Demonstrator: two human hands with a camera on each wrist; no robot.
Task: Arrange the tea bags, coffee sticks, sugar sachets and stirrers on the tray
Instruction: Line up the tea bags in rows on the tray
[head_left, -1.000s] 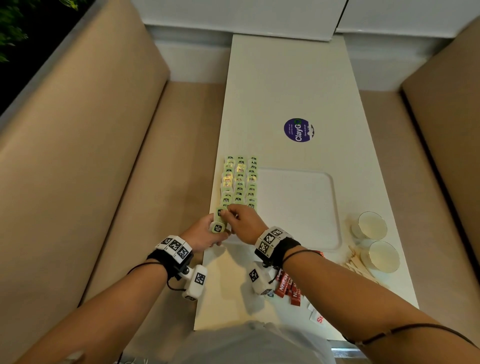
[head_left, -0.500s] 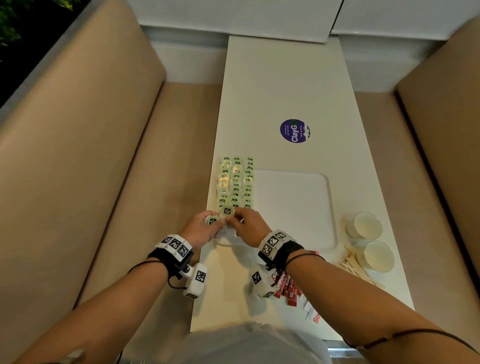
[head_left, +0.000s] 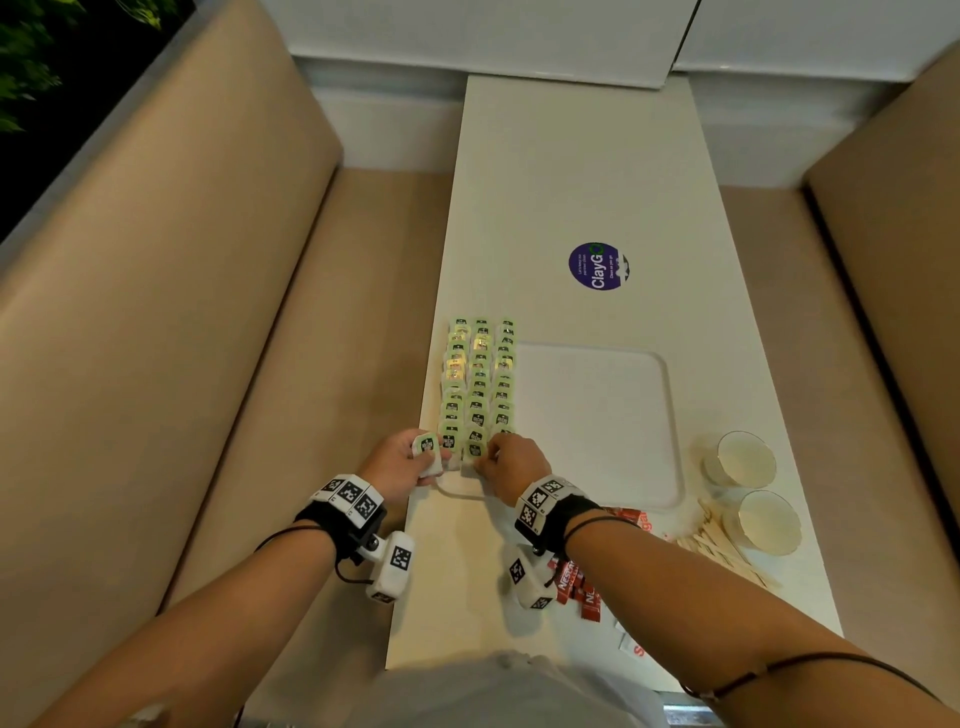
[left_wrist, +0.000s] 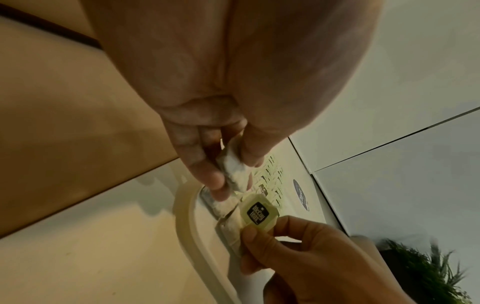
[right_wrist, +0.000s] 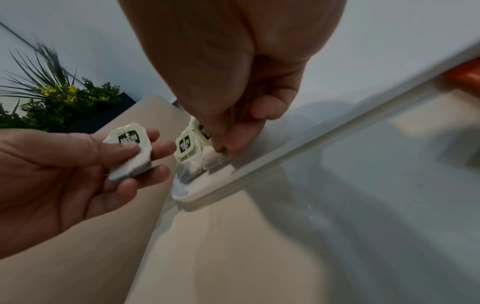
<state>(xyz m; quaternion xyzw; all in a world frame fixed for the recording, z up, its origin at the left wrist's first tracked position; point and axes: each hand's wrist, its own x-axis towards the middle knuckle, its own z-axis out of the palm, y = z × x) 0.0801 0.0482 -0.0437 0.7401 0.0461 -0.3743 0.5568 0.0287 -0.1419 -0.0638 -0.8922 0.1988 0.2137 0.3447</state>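
Since a second ago the right hand (head_left: 511, 464) has pinched a tea bag (head_left: 474, 450) down onto the tray's (head_left: 674, 457) near-left corner, extending the tea bag rows (head_left: 479, 379). The left hand (head_left: 400, 462) keeps pinching a spare tea bag (head_left: 427, 453); coffee sticks (head_left: 577, 590) and stirrers (head_left: 719, 545) wait on the counter (head_left: 582, 171).

The scene is viewed from above by the head camera, aimed forward and down along the table (head_left: 582, 171), with both forearms reaching in from the bottom edge. The left hand (left_wrist: 207, 115) is seen from very close along its palm by the left wrist camera, which is pointed toward the tray (left_wrist: 184, 226) rim at the table's near left edge. The right hand (right_wrist: 233, 82) is framed as closely by the right wrist camera, from the opposite side. That tray (right_wrist: 285, 162) corner is shared by all three views.
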